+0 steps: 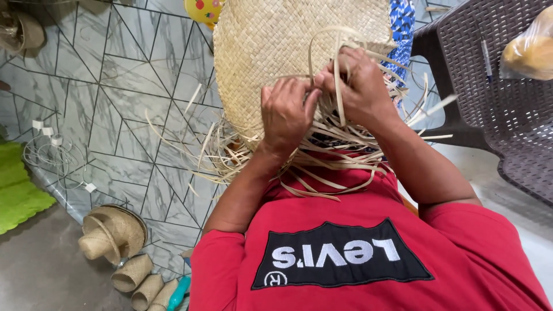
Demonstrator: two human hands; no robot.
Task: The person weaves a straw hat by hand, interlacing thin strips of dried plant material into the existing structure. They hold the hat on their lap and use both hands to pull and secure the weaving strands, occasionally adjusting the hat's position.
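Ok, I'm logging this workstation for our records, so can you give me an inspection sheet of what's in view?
Surface: grey tiled floor with dark line pattern; bare concrete patch at lower left.
Job's things: large woven straw mat, unfinished, with loose straw strips fanning out at its near edge.
Clutter: finished straw hat, small woven cups, green mat, turquoise handle beside the cups.
Hands: left hand and right hand both at the mat's edge, fingers pinching strips.
Cables: thin pale coil on the floor, kind unclear.
Surroundings: brown wicker chair with a plastic bag; blue patterned cloth.
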